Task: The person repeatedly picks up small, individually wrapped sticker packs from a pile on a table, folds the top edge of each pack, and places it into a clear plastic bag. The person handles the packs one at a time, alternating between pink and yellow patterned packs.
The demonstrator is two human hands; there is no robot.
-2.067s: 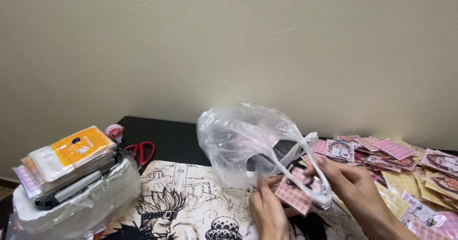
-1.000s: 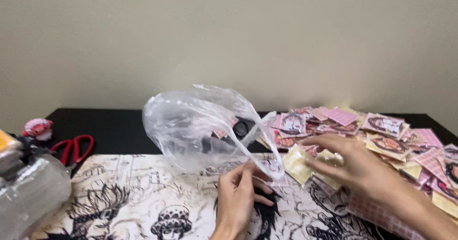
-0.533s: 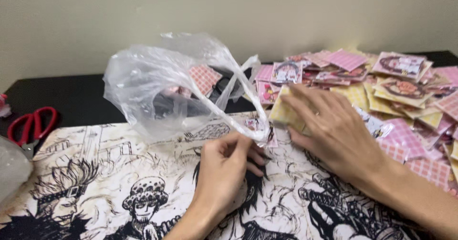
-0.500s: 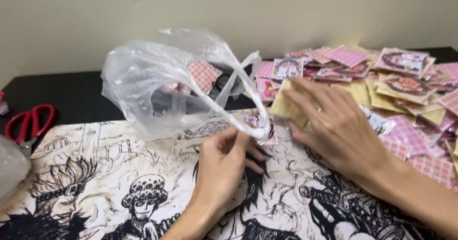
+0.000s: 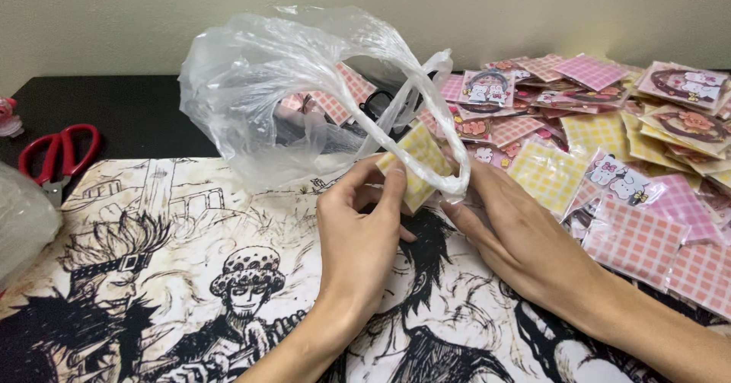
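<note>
A clear plastic bag (image 5: 282, 94) stands on the desk, with pink checked packets showing through it. My left hand (image 5: 358, 234) pinches a small yellow checked packet (image 5: 417, 162) at the bag's handle loop. On the other side of that packet my right hand (image 5: 518, 234) holds the same packet and the bag's handle.
A heap of pink and yellow checked sticker packets (image 5: 609, 139) covers the right side. Red-handled scissors (image 5: 57, 154) lie at the left on the black table (image 5: 137, 116). A printed cartoon desk mat (image 5: 175, 276) lies under my hands. Another plastic-wrapped bundle (image 5: 23, 215) sits at the left edge.
My right hand has lifted a yellow packet off the heap and brought it to the bag's handles, where both hands now hold it. The view has shifted slightly closer.
</note>
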